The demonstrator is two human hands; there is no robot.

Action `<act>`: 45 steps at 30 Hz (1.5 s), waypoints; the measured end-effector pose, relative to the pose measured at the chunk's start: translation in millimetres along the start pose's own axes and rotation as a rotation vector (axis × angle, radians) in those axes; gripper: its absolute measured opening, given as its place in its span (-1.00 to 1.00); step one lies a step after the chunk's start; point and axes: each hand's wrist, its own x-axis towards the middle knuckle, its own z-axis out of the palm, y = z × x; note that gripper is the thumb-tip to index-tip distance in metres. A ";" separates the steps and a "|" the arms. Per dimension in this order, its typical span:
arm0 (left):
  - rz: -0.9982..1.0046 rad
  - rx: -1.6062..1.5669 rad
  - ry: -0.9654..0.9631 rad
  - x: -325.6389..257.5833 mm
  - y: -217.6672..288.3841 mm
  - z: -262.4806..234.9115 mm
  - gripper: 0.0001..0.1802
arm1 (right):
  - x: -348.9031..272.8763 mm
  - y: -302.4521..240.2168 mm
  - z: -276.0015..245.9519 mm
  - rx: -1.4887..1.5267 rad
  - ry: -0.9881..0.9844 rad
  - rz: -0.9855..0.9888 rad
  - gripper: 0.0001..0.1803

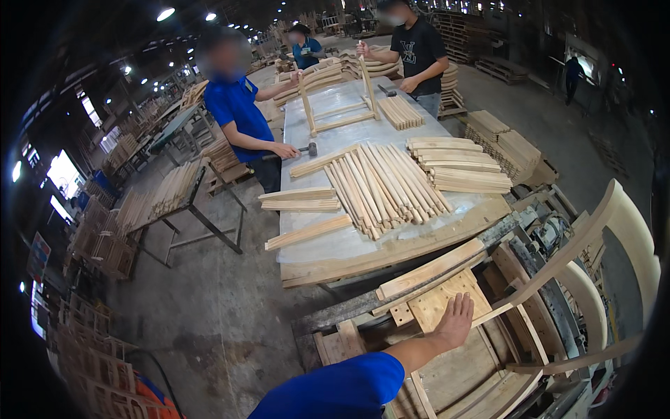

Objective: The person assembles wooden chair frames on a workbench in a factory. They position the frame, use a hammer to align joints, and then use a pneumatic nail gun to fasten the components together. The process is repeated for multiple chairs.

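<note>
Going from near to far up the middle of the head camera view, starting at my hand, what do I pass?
Left hand flat on a plywood jig board → long wooden rail → bundle of round wooden spindles on the plastic-covered table → upright wooden chair frame → person in a black shirt.

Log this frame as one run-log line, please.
left hand: flat on plywood jig board | right hand: out of view | curved chair frame beside it | worktable: wooden spindles

Left hand [455,319] flat, fingers spread, on pale plywood jig board [440,297]. Curved pale wooden chair frame [593,237] right. Tapered wooden spindles [384,185] on far bench [335,248].
</note>
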 end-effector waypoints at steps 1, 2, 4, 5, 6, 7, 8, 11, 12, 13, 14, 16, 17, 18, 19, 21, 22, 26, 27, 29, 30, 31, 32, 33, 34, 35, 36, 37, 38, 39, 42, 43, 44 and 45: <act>0.002 0.002 -0.006 -1.3 -1.5 -0.1 -0.24 | -7.6 -4.4 2.6 0.007 -0.009 -0.009 -0.48; 0.020 0.002 -0.006 0.4 0.7 -3.6 -0.22 | -15.6 -9.6 4.9 0.011 -0.005 -0.016 -0.48; 0.049 -0.026 -0.069 3.7 11.8 -11.3 -0.15 | -44.4 -12.5 8.3 0.012 -0.012 -0.038 -0.48; 0.073 -0.040 -0.103 6.3 16.6 -15.6 -0.12 | -59.9 -16.0 14.2 0.014 -0.022 -0.075 -0.48; 0.079 -0.112 -0.067 10.9 -2.2 -11.0 -0.10 | -77.3 -18.3 21.4 0.010 -0.084 -0.159 -0.48; 0.083 -0.207 -0.077 3.5 -26.3 -0.7 -0.07 | -90.4 -17.2 32.4 -0.011 -0.179 -0.267 -0.48; 0.155 -0.262 -0.193 7.5 -53.9 -7.7 -0.05 | -116.5 -14.0 43.1 -0.016 -0.238 -0.337 -0.48; -0.135 -0.726 -0.307 -8.1 -68.9 -31.2 -0.18 | -121.6 -98.3 56.2 0.107 -0.225 -0.342 -0.54; -0.087 -0.747 -0.252 -24.2 -76.8 -32.9 -0.22 | -122.9 -111.0 61.4 0.039 -0.240 -0.321 -0.59; -0.053 -0.772 -0.170 -34.1 -87.3 -40.8 -0.27 | -125.4 -110.4 68.7 0.005 -0.211 -0.293 -0.60; -0.079 -0.808 -0.122 -47.9 -94.6 -46.7 -0.28 | -123.8 -111.3 77.0 -0.026 -0.185 -0.272 -0.61; -0.126 -0.844 -0.112 -85.6 -110.2 -53.3 -0.31 | -131.9 -114.6 89.0 -0.003 -0.105 -0.255 -0.63; -0.141 -0.849 -0.137 -101.2 -118.7 -59.0 -0.33 | -134.1 -114.0 90.4 0.044 -0.042 -0.266 -0.65; -0.172 -0.854 -0.148 -116.8 -130.9 -60.9 -0.35 | -133.8 -113.5 90.9 0.089 0.014 -0.296 -0.66; -0.151 -0.852 -0.107 -132.3 -140.6 -61.9 -0.38 | -134.1 -113.6 91.4 0.178 0.008 -0.238 -0.68; -0.138 -0.855 -0.025 -169.9 -155.2 -53.2 -0.43 | -137.8 -114.2 87.9 0.341 -0.030 -0.130 -0.72; -0.128 -0.850 -0.008 -185.1 -158.6 -48.0 -0.46 | -138.6 -115.1 85.4 0.406 -0.012 -0.083 -0.76; -0.042 -0.787 0.089 -231.2 -165.8 -34.5 -0.56 | -148.4 -104.5 68.9 0.530 0.071 0.153 -0.76; -0.008 -0.757 0.117 -237.8 -165.1 -32.0 -0.58 | -150.6 -100.0 63.0 0.433 0.085 0.091 -0.76; 0.067 -0.754 0.202 -245.3 -163.9 -23.5 -0.62 | -158.7 -97.5 53.4 0.240 0.111 -0.030 -0.76; 0.078 -0.741 0.260 -247.3 -166.1 -17.3 -0.63 | -160.0 -103.2 49.0 0.169 0.124 -0.100 -0.80; 0.090 -0.727 0.317 -250.4 -169.7 -11.5 -0.64 | -159.1 -110.6 49.5 0.120 0.094 -0.137 -0.79; 0.126 -0.656 0.320 -251.3 -168.9 -11.1 -0.65 | -163.7 -110.9 51.4 0.067 0.078 -0.149 -0.78; 0.127 -0.650 0.325 -250.0 -167.6 -10.8 -0.65 | -167.7 -110.8 53.2 0.014 0.062 -0.161 -0.76; 0.128 -0.644 0.330 -249.2 -165.8 -10.6 -0.65 | -169.6 -110.0 54.7 -0.038 0.024 -0.187 -0.72; 0.134 -0.639 0.330 -248.8 -163.4 -8.7 -0.65 | -171.4 -111.4 57.3 -0.055 0.014 -0.198 -0.71; 0.142 -0.640 0.354 -248.6 -163.7 -7.9 -0.66 | -171.7 -111.9 62.4 -0.065 -0.001 -0.213 -0.71; 0.138 -0.636 0.351 -248.8 -163.6 -7.2 -0.67 | -172.2 -111.5 66.5 -0.076 -0.015 -0.227 -0.70; 0.146 -0.629 0.342 -247.9 -163.0 -7.2 -0.67 | -172.9 -112.4 70.4 -0.074 -0.024 -0.222 -0.69; 0.158 -0.618 0.336 -246.6 -162.4 -7.9 -0.68 | -173.4 -115.6 73.4 -0.037 -0.025 -0.190 -0.71; 0.187 -0.566 0.337 -245.4 -161.9 -7.1 -0.70 | -173.6 -114.1 74.3 0.042 0.030 -0.203 -0.74; 0.196 -0.554 0.332 -245.4 -160.7 -5.3 -0.71 | -176.3 -108.4 72.5 0.167 -0.025 -0.066 -0.72; 0.195 -0.539 0.341 -245.0 -161.3 -4.9 -0.71 | -176.7 -103.5 72.2 0.302 -0.077 0.057 -0.71; 0.201 -0.544 0.330 -245.0 -159.1 -4.0 -0.72 | -179.4 -97.9 69.8 0.439 -0.127 0.179 -0.69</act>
